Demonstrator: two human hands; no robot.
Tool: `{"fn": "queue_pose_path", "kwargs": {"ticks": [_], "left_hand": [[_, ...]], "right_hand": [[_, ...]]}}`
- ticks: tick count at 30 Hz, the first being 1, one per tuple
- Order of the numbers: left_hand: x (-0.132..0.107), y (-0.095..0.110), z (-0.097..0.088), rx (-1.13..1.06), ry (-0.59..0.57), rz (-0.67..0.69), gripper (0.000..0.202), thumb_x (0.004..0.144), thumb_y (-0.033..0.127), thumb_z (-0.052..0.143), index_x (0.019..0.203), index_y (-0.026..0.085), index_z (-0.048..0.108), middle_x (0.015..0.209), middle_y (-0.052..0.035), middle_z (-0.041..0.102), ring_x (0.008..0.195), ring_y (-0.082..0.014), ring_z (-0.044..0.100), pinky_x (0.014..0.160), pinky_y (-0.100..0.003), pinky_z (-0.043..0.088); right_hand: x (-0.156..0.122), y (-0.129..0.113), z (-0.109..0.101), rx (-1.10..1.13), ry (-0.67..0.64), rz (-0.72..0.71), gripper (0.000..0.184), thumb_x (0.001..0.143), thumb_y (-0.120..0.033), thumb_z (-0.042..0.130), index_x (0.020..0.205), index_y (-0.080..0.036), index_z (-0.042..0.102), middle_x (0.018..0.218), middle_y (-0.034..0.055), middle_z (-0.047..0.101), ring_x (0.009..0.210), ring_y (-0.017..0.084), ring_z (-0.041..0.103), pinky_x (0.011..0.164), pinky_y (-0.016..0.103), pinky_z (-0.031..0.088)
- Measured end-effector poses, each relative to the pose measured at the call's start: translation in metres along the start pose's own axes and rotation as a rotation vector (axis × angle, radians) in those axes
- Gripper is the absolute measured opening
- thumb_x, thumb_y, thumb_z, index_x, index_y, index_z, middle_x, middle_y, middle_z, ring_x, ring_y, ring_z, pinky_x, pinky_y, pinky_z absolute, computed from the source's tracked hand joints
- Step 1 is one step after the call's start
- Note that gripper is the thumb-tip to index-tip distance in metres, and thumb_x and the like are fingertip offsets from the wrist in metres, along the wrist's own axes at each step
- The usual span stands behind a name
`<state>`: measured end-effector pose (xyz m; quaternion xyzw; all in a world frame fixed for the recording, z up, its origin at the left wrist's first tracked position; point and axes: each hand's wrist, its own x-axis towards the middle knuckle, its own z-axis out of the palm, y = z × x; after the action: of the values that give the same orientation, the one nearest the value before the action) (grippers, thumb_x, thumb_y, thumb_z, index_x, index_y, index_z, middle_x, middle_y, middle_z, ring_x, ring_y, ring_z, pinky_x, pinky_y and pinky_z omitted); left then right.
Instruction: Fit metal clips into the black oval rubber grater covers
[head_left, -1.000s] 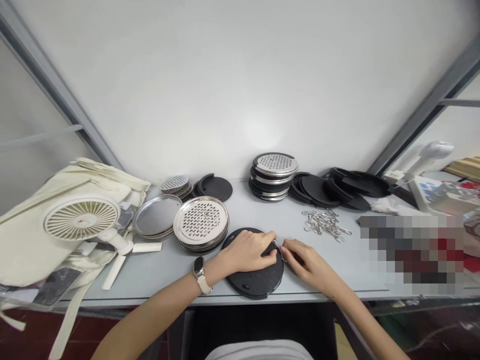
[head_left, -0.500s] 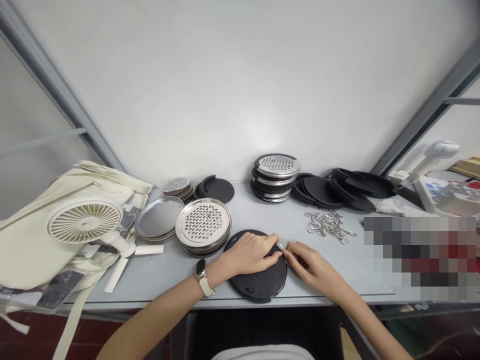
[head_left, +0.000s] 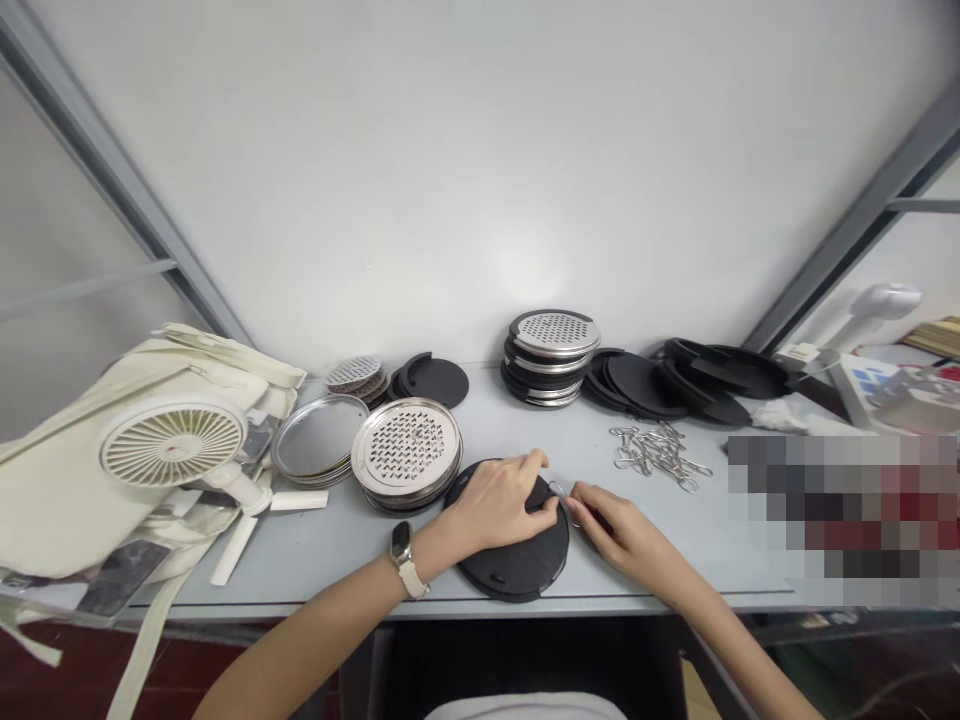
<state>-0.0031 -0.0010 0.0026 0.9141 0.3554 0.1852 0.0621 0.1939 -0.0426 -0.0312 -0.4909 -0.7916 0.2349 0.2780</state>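
A round black plastic disc (head_left: 517, 570) lies at the front of the table under my left hand (head_left: 496, 505). That hand, with a watch on its wrist, rests over the disc; its index finger is raised and apart from the thumb, and the other fingers are partly hidden. At the disc's right edge, my right hand (head_left: 611, 525) pinches a small bent metal wire clip (head_left: 556, 489) between thumb and fingers. The clip's looped end points toward the disc; I cannot tell whether it is hooked in. Several similar wire clips (head_left: 656, 455) lie in a loose pile beyond my right hand.
Left of the disc are stacked perforated metal grater plates (head_left: 407, 447) and plain metal discs (head_left: 316, 437). Behind stand a stack of rimmed graters (head_left: 553, 358) and black plastic discs (head_left: 645, 383). A white fan (head_left: 174, 443) and cream bag (head_left: 90, 450) occupy the left side.
My left index finger has lifted off the clip and away from the thumb. The disc has shifted slightly left. My right hand keeps its pinch on the wire clip.
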Motion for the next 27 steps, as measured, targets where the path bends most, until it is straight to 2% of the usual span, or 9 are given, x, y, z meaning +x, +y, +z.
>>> {"fn": "queue_pose_path", "kwargs": {"ticks": [2,5,9,16,19,24,27], "left_hand": [[-0.0001,0.0014,0.0001,-0.010,0.049,-0.031,0.026,0.080,0.033,0.059,0.097,0.019,0.045,0.089,-0.0035,0.061,0.082,-0.0213,0.061,0.070,-0.030,0.044],[-0.0006,0.0024,-0.0008,-0.006,0.017,-0.017,0.020,0.079,0.033,0.059,0.086,0.020,0.044,0.082,-0.0010,0.058,0.074,-0.0188,0.058,0.063,-0.029,0.041],[-0.0015,0.0023,-0.0031,-0.026,-0.032,0.030,0.015,0.081,0.028,0.056,0.084,0.020,0.044,0.082,-0.0002,0.057,0.067,-0.0161,0.055,0.061,-0.028,0.038],[-0.0012,0.0021,-0.0025,-0.076,-0.057,0.105,0.012,0.082,0.024,0.055,0.083,0.020,0.043,0.080,0.0003,0.055,0.072,-0.0166,0.054,0.069,-0.029,0.041],[-0.0012,0.0024,-0.0034,-0.119,-0.062,0.092,0.012,0.081,0.024,0.055,0.088,0.020,0.045,0.084,-0.0009,0.055,0.075,-0.0172,0.055,0.071,-0.029,0.044],[-0.0015,0.0031,-0.0031,-0.166,0.013,0.146,0.037,0.081,0.020,0.056,0.115,0.017,0.041,0.110,-0.0088,0.054,0.104,-0.0235,0.052,0.092,-0.036,0.044],[-0.0014,0.0024,-0.0011,-0.165,0.015,0.172,0.036,0.083,0.016,0.053,0.118,0.017,0.041,0.111,-0.0082,0.055,0.105,-0.0222,0.051,0.095,-0.036,0.043]], "right_hand": [[0.0005,0.0001,0.0002,-0.002,-0.009,0.000,0.029,0.099,-0.029,0.033,0.073,-0.022,0.043,0.066,-0.0017,0.048,0.060,0.015,0.049,0.058,0.025,0.040],[0.0008,0.0003,0.0004,-0.003,-0.004,-0.002,0.028,0.099,-0.028,0.034,0.074,-0.022,0.043,0.066,-0.0014,0.049,0.061,0.015,0.049,0.058,0.025,0.040],[0.0013,0.0006,0.0006,-0.019,0.003,-0.016,0.028,0.099,-0.028,0.034,0.073,-0.022,0.043,0.066,-0.0005,0.050,0.062,0.016,0.050,0.058,0.026,0.041],[0.0014,0.0031,0.0000,-0.056,-0.021,-0.067,0.031,0.099,-0.028,0.032,0.071,-0.022,0.044,0.067,0.0006,0.051,0.063,0.017,0.050,0.060,0.028,0.041],[0.0008,0.0033,-0.0008,-0.038,-0.034,-0.081,0.031,0.100,-0.028,0.033,0.072,-0.021,0.046,0.068,0.0011,0.052,0.066,0.017,0.050,0.061,0.028,0.041],[-0.0003,0.0025,-0.0024,-0.014,-0.051,-0.075,0.033,0.100,-0.028,0.034,0.070,-0.020,0.046,0.066,-0.0004,0.050,0.065,0.016,0.050,0.063,0.028,0.040],[-0.0008,0.0025,-0.0028,-0.008,-0.053,-0.064,0.034,0.100,-0.029,0.033,0.069,-0.020,0.044,0.066,-0.0011,0.048,0.064,0.016,0.049,0.062,0.028,0.039]]}}
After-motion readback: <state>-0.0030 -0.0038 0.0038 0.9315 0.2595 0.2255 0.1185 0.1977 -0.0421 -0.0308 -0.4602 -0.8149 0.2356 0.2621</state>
